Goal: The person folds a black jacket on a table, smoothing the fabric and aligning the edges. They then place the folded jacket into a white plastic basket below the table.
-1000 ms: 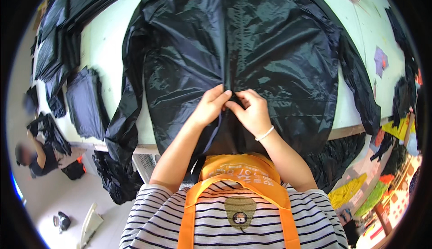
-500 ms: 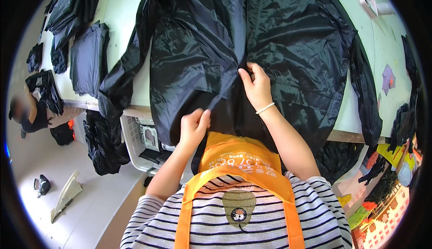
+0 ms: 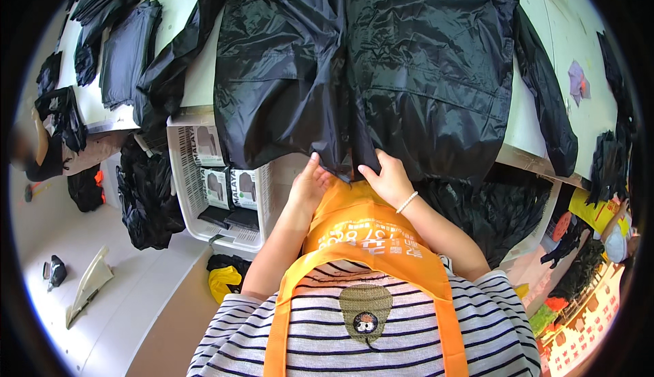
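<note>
A shiny black jacket (image 3: 429,70) lies spread over the pale table, its sleeves out to both sides and its hem hanging over the near edge. At the hem, left of the front opening, my left hand (image 3: 312,184) pinches the fabric between thumb and fingers. Just across the opening, my right hand (image 3: 390,181) grips the other front edge near its bottom corner, thumb toward the middle. A bead bracelet circles the right wrist. The fingertips behind the cloth are partly hidden.
Below the table edge on the left stands a white plastic basket (image 3: 185,203) with packaged items. Another basket on the right holds black garments (image 3: 494,217). Folded black garments (image 3: 129,56) lie at the table's left. A co-worker (image 3: 44,152) is at far left. A grey cloth (image 3: 578,82) lies right.
Both hands have come down to the jacket's hem, the right one from higher up the front opening. The jacket sits lower at the front, its two front edges closer together.
</note>
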The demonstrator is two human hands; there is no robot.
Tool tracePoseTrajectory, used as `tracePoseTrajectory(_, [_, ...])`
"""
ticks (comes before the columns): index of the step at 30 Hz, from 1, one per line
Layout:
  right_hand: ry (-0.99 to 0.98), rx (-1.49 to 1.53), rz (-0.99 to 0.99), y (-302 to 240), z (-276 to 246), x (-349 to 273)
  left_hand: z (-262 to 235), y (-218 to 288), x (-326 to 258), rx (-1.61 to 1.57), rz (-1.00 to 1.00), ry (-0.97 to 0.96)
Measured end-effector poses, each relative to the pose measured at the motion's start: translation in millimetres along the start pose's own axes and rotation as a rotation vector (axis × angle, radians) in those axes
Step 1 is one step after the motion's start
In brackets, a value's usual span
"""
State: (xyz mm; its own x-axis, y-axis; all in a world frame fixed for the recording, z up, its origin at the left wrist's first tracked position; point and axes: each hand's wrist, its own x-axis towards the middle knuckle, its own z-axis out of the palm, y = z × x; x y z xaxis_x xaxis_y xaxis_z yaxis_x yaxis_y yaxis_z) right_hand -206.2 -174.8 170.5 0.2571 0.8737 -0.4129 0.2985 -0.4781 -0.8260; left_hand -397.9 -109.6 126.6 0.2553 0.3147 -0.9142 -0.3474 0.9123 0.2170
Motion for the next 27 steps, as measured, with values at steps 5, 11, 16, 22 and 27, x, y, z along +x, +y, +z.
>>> tracePoseTrajectory(5, [0.211, 0.117, 0.024, -3.0, 28.8, -28.8, 8.6, 2.2, -27.2, -0.219, -0.015, -0.421])
tracePoseTrajectory(11, [0.403, 0.591, 0.166, -9.5, 35.9, -41.7, 0.3, 11.7, -33.8, -0.033, 0.002, -0.429])
tracePoseTrajectory(16, [0.622, 0.709, 0.112, -19.9, 39.9, -45.3, -5.2, 14.4, -26.5, -0.122, 0.029, -0.447])
tracePoseTrajectory(22, [0.748, 0.766, 0.155, -19.7, 51.1, -47.4, 15.1, 9.0, -40.8, -0.09, 0.131, -0.304])
tracePoseTrajectory(27, [0.942, 0.474, 0.042, 45.3, 40.4, -17.7, 2.8, 13.7, -16.5, -0.235, -0.02, -0.234])
